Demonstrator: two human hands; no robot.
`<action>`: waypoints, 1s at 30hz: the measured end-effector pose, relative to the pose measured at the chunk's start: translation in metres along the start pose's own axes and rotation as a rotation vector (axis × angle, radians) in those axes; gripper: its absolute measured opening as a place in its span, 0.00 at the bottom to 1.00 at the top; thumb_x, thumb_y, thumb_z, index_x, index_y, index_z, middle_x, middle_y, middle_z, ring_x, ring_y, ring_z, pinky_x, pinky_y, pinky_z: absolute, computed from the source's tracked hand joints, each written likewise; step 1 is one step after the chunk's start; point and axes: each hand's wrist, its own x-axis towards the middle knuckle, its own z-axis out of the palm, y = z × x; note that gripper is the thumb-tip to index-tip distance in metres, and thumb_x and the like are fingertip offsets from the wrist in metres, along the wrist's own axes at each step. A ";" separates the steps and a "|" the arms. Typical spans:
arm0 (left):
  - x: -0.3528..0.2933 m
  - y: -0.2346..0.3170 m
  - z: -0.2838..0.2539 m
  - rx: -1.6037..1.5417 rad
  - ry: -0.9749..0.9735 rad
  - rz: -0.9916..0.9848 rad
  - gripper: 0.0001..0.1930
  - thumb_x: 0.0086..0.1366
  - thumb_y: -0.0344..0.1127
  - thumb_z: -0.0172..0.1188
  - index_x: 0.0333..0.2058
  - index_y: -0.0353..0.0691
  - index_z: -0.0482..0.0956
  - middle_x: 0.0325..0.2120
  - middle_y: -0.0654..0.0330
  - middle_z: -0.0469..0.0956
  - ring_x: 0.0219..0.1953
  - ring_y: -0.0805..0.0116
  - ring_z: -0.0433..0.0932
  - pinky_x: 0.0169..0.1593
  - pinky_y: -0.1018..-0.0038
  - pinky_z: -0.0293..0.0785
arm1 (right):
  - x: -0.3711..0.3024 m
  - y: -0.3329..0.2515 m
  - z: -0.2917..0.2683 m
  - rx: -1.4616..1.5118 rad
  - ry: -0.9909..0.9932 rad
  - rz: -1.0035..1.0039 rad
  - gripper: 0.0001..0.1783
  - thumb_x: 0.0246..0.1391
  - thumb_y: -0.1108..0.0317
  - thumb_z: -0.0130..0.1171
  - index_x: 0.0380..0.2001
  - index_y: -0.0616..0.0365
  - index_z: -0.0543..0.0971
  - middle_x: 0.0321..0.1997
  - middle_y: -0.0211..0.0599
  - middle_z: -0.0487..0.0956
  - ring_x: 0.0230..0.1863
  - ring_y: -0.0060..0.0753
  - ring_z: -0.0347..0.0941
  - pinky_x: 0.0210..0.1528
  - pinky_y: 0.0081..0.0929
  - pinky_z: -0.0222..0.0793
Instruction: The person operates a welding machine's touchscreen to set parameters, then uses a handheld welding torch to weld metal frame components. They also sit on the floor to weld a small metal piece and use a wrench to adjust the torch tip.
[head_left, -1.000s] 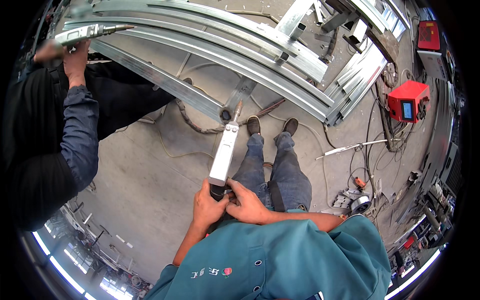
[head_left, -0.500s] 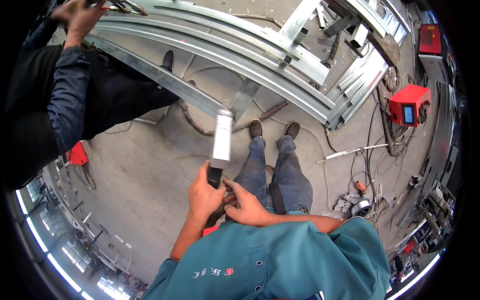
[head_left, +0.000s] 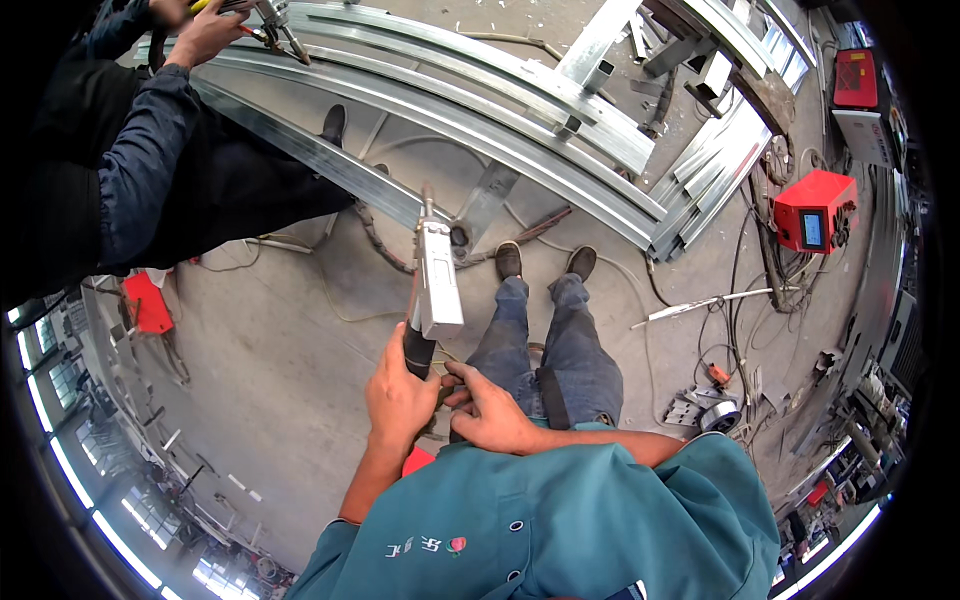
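A silver welding gun (head_left: 440,285) with a slim nozzle points away from me in front of my body. My left hand (head_left: 398,398) is closed around its black handle, low on the grip. Close beside it, my right hand (head_left: 490,412) has its fingers curled together next to the handle's lower end and a dark cable. What those fingers grip is hidden. Past the nozzle lies a galvanized steel frame (head_left: 450,130) of long channels and tubes.
On the left, a co-worker's hand (head_left: 208,38) holds another metal tool (head_left: 283,30) over the frame. A red machine with a screen (head_left: 815,212) stands at right among cables. A wire spool (head_left: 720,416) and a red box (head_left: 148,302) sit on the floor.
The welding gun has turned in my left hand and tipped slightly left, so its nozzle and flat side now show. My right hand stays put. The co-worker's hands and tool have moved right.
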 end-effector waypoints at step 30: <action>-0.021 -0.014 -0.027 -0.634 -0.244 -0.192 0.25 0.46 0.34 0.73 0.43 0.30 0.79 0.36 0.54 0.82 0.39 0.66 0.81 0.44 0.68 0.77 | 0.003 -0.007 -0.016 0.258 0.044 -0.201 0.44 0.67 0.56 0.60 0.75 0.66 0.52 0.68 0.50 0.68 0.63 0.37 0.71 0.63 0.36 0.70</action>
